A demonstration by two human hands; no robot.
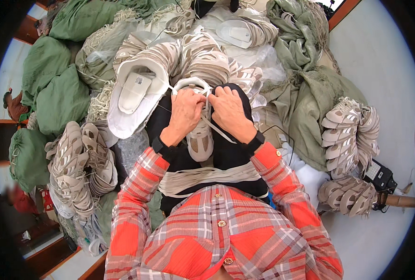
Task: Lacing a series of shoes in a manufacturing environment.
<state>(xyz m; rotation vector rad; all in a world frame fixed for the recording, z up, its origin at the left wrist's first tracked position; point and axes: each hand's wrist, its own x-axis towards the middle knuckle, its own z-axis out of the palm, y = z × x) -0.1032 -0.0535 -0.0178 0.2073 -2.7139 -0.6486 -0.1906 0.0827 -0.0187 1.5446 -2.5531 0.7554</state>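
A beige and white shoe upper (200, 142) lies across my lap, toe toward me. My left hand (185, 112) is closed at the left side of its collar, thumb and fingers pinching a pale shoelace. On the other side of the opening, my right hand (229, 112) is closed with fingers curled at the eyelet edge; the lace between its fingertips is mostly hidden. A loose shoelace (220, 131) trails from the upper below my right hand. A bundle of pale laces (212, 181) lies over my thighs.
Nested shoe uppers (203, 58) sit just beyond my knees, beside a large white-lined upper (137, 93). More stacks stand at left (70, 163) and right (345, 137). Green sacks (63, 100) surround them. A black device (380, 176) is by the right wall.
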